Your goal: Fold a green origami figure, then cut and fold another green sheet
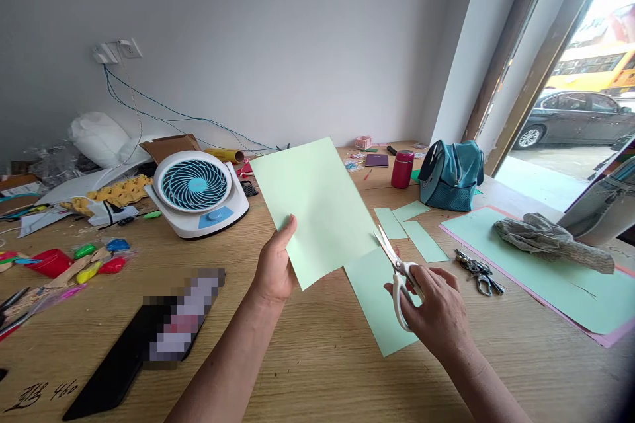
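My left hand (274,264) is closed on the lower left edge of a pale green paper sheet (317,208) and holds it tilted above the wooden table (317,357). In my right hand (436,310) is a pair of white-handled scissors (397,264), fingers through the loops. The blades point up and left at the sheet's right edge. A cut strip of the same green paper (377,307) lies on the table under the scissors.
Smaller green paper pieces (411,228) lie beyond the scissors. A white and blue desk fan (196,192) stands left. A blue bag (450,175), a red flask (402,168), keys (479,271), a large green sheet (546,271) with a crumpled cloth (550,238) lie right. A black case (129,350) sits front left.
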`<state>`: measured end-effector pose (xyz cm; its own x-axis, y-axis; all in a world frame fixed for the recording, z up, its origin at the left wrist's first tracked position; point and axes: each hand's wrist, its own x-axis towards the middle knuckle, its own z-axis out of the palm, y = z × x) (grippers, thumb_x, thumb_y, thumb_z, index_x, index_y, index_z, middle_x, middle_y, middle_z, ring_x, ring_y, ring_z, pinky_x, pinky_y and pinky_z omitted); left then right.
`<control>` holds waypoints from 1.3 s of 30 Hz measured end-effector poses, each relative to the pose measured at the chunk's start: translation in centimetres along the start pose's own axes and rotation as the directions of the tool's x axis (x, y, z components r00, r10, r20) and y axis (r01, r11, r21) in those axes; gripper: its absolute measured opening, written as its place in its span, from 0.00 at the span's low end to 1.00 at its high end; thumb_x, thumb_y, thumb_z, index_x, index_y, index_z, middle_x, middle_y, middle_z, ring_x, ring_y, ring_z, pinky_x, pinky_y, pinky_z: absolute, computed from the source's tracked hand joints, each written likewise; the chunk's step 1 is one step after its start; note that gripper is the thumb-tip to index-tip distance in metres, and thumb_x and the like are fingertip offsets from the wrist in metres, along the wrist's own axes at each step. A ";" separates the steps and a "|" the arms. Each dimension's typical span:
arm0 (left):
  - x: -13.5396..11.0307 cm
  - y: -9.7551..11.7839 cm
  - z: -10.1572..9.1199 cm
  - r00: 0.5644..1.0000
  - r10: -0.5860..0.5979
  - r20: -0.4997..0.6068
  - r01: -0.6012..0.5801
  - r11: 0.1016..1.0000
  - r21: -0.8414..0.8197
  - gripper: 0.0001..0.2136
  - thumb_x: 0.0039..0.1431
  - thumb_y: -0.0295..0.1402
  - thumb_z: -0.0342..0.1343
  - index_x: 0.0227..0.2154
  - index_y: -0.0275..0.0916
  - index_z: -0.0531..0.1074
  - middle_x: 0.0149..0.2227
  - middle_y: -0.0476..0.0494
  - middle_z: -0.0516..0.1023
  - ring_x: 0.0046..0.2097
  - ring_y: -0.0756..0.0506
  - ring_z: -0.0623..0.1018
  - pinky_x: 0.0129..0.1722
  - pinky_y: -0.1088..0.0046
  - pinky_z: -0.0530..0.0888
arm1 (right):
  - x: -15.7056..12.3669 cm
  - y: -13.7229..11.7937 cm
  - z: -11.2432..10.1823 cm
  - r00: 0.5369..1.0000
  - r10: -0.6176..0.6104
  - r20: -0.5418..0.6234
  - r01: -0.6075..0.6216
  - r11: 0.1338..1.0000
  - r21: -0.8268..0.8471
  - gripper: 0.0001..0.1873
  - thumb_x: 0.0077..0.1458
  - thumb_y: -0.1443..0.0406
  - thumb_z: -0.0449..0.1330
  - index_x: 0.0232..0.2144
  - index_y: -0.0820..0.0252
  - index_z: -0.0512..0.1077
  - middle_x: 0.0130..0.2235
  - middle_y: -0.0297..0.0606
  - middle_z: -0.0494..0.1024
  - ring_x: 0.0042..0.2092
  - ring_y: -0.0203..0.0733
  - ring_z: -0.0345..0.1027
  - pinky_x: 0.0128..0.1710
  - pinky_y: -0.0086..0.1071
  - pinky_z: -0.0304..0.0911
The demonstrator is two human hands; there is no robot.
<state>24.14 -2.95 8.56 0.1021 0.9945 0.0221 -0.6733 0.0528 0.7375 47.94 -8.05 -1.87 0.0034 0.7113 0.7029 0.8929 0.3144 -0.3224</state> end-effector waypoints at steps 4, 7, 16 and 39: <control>-0.1 0.1 0.1 1.000 0.006 0.000 -0.006 1.000 0.009 0.20 0.61 0.37 0.58 0.55 0.36 0.72 0.51 0.37 0.79 0.55 0.36 0.77 0.59 0.57 0.70 | 0.0 0.0 0.0 1.000 0.001 -0.007 -0.001 1.000 -0.004 0.12 0.59 0.56 0.59 0.29 0.54 0.63 0.24 0.27 0.72 0.26 0.37 0.65 0.48 0.41 0.56; -0.1 0.1 0.1 1.000 -0.002 -0.004 0.002 1.000 0.000 0.20 0.61 0.37 0.57 0.55 0.36 0.71 0.52 0.37 0.79 0.55 0.36 0.77 0.59 0.56 0.70 | -0.1 0.0 0.0 1.000 0.002 -0.015 -0.003 1.000 -0.005 0.13 0.59 0.56 0.60 0.29 0.54 0.62 0.24 0.27 0.72 0.26 0.36 0.64 0.48 0.41 0.56; -0.2 0.2 0.3 1.000 -0.013 -0.011 0.013 1.000 -0.019 0.19 0.63 0.37 0.55 0.55 0.36 0.71 0.53 0.37 0.78 0.56 0.36 0.76 0.59 0.57 0.70 | 0.0 -0.1 -0.2 1.000 -0.013 -0.010 0.013 1.000 0.010 0.14 0.60 0.56 0.59 0.27 0.54 0.62 0.23 0.28 0.72 0.25 0.38 0.65 0.47 0.41 0.57; -0.3 0.6 0.1 0.998 -0.035 0.043 0.037 0.999 -0.029 0.21 0.64 0.37 0.54 0.58 0.35 0.68 0.53 0.36 0.78 0.54 0.36 0.77 0.58 0.57 0.71 | -0.4 0.5 0.0 0.999 -0.013 -0.049 0.013 1.000 0.009 0.14 0.60 0.58 0.59 0.26 0.54 0.60 0.24 0.29 0.74 0.27 0.39 0.66 0.45 0.39 0.59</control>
<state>23.81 -3.18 9.04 0.1575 0.9872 0.0253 -0.6902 0.0917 0.7178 48.37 -8.13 -2.33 0.0143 0.6754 0.7373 0.8887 0.3294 -0.3190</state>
